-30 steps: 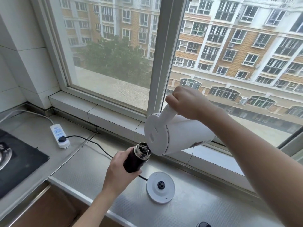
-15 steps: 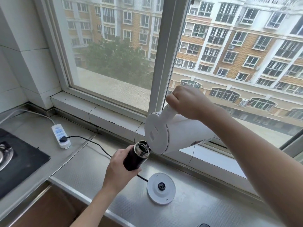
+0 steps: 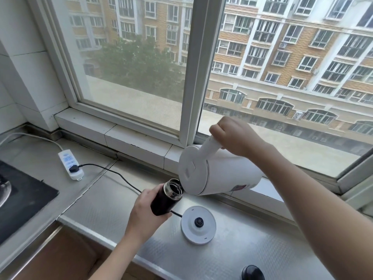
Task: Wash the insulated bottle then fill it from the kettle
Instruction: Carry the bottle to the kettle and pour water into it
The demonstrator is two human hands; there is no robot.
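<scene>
While tipped, bottle (image 3: 165,197) (mouth kettleward).

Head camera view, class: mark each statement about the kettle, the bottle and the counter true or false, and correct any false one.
1. The right hand grips the handle of the white kettle, which is tipped steeply toward the bottle. True.
2. The insulated bottle stands on the counter with no hand on it. False: the left hand holds it, tilted, with its open mouth at the kettle's spout.
3. The kettle sits on its round base. False: it is lifted off; the base lies bare on the metal counter.
4. A black plug is in the white power strip. True.
5. The bottle's lid is screwed on. False: the mouth is open.
</scene>
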